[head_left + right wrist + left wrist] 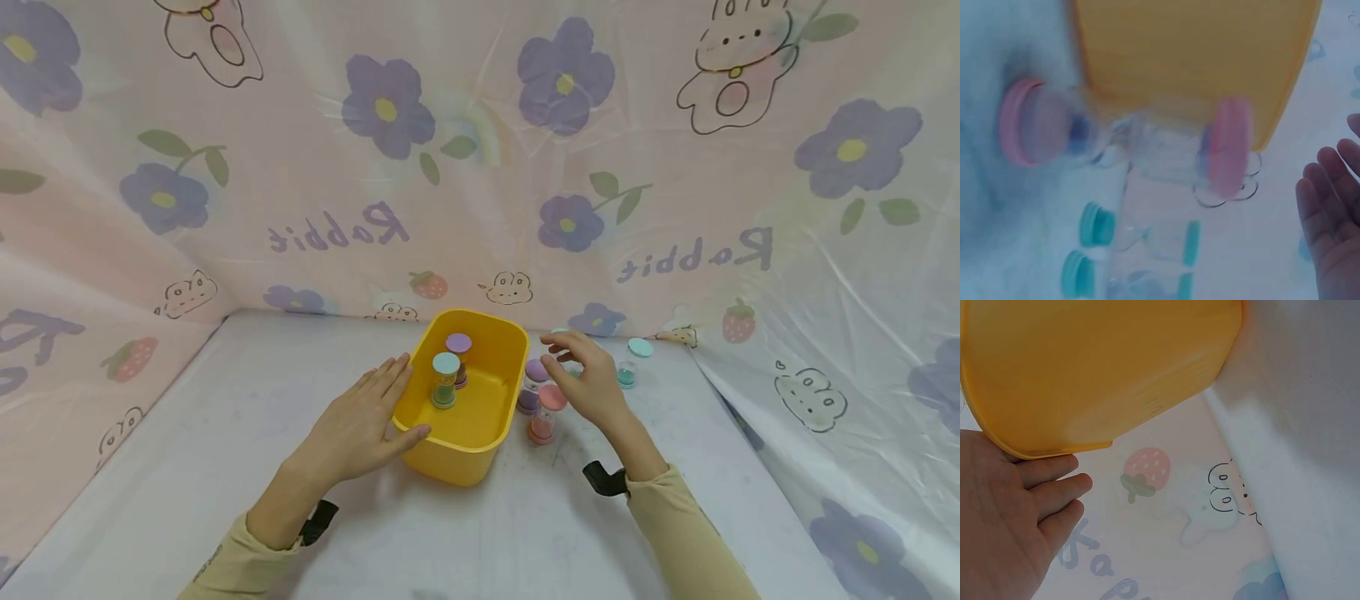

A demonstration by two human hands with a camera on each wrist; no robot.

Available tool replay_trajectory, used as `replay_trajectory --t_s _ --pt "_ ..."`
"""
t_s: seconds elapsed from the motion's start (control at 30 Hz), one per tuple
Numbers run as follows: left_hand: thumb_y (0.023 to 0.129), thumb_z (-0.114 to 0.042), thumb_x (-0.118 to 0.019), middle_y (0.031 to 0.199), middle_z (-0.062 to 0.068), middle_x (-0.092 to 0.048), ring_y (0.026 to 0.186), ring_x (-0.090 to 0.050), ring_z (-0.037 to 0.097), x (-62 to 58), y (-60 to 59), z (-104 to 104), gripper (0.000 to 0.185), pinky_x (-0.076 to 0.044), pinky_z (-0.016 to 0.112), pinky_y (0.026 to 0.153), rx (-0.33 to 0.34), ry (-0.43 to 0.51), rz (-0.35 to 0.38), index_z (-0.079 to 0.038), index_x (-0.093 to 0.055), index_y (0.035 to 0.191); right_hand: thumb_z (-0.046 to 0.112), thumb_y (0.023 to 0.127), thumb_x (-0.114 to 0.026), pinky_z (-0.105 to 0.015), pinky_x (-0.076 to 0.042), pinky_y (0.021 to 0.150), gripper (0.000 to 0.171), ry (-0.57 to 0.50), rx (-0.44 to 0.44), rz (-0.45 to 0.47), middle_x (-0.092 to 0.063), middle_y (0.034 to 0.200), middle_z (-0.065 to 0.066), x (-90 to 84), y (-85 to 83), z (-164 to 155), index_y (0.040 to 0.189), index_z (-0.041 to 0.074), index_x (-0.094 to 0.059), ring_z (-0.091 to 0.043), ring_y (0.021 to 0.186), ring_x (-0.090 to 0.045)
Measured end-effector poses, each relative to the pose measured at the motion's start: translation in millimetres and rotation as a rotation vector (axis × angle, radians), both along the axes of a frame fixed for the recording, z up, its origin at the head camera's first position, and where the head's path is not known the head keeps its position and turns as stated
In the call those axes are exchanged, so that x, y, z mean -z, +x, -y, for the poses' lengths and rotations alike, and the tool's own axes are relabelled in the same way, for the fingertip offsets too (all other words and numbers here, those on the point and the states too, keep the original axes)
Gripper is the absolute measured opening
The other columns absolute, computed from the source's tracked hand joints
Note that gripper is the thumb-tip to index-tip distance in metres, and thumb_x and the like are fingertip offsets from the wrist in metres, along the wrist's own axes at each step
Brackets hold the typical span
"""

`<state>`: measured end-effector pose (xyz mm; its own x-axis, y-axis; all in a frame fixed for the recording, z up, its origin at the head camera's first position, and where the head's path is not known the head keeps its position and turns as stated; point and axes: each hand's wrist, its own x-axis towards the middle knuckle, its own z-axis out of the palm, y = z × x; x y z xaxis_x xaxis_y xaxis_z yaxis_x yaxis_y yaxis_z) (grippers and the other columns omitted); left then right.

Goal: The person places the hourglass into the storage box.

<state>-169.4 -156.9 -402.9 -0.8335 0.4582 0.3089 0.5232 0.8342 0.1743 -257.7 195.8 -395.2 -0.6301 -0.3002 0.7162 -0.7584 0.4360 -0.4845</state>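
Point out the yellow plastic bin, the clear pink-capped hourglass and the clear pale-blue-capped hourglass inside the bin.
Yellow plastic bin (pixel 452 465): head view, front outer wall.
Clear pink-capped hourglass (pixel 546 418): head view, tube below top cap.
Clear pale-blue-capped hourglass (pixel 445 382): head view, tube below top cap.

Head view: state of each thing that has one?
Yellow bin: upright
Left hand: against bin
Right hand: holding nothing
Blue-capped hourglass: upright, inside bin
Inner purple-capped hourglass: upright
Outer purple-capped hourglass: upright
Pink-capped hourglass: upright, outside bin
Rightmost teal-capped hourglass: upright
Hourglass behind right hand: partly hidden
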Motion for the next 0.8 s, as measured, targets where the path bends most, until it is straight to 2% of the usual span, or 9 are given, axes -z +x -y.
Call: replay_trajectory --t_s 0.1,0.4,0.63,0.67,0.8 --pt "0.1 -0.064 -0.053 0.169 0.019 -0.027 0.154 -0.03 0.038 0.4 0.1 0.5 0.094 -0.029 0.054 0.125 -0.002 0.0 0.001 0.005 -0.032 0.16 -0.003 0.09 -0.077 -0.048 -0.063 0.081 0.029 0.001 0.017 0.024 -0.074 0.114 -0.014 6.9 4.1 -7.1 0.119 0.001 -0.074 -0.032 0.098 -0.071" --pt "0.1 -0.065 -0.053 0.168 0.02 -0.028 0.154 -0.03 0.038 1.4 0.5 0.8 0.094 -0.027 0.053 0.126 -0.005 0.004 -0.001 0.005 -0.032 0.16 0.0 0.091 -0.078 -0.027 -0.061 0.085 0.03 0.049 0.069 0.093 -0.073 0.117 -0.01 30.0 15.1 -22.8 0.12 0.0 -0.073 -0.028 0.099 -0.069" --pt "0.1 -0.064 -0.053 0.168 0.02 -0.028 0.155 -0.03 0.038 2.2 0.0 0.7 0.094 -0.028 0.054 0.125 0.0 0.0 -0.004 0.006 -0.032 0.16 0.003 0.089 -0.081 -0.033 -0.063 0.083 0.032 0.06 0.076 0.118 -0.072 0.117 -0.008 42.5 22.0 -27.5 0.12 0.0 -0.073 -0.028 0.101 -0.068" --pt "0.1 -0.064 -0.053 0.168 0.02 -0.028 0.155 -0.03 0.038 2.1 0.1 0.7 0.094 -0.028 0.054 0.125 -0.001 0.0 -0.005 0.006 -0.032 0.159 0.001 0.089 -0.081 -0.035 -0.063 0.082 0.033 0.06 0.074 0.119 -0.072 0.117 -0.01 39.6 26.0 -25.5 0.12 -0.001 -0.073 -0.03 0.101 -0.068" --pt "0.1 -0.065 -0.053 0.169 0.02 -0.027 0.155 -0.03 0.037 1.1 0.7 0.4 0.094 -0.027 0.053 0.126 -0.002 0.002 -0.003 0.005 -0.032 0.16 -0.002 0.086 -0.082 -0.04 -0.064 0.081 0.035 0.052 0.061 0.129 -0.071 0.117 -0.013 46.1 28.4 -25.1 0.121 0.0 -0.073 -0.031 0.101 -0.068"
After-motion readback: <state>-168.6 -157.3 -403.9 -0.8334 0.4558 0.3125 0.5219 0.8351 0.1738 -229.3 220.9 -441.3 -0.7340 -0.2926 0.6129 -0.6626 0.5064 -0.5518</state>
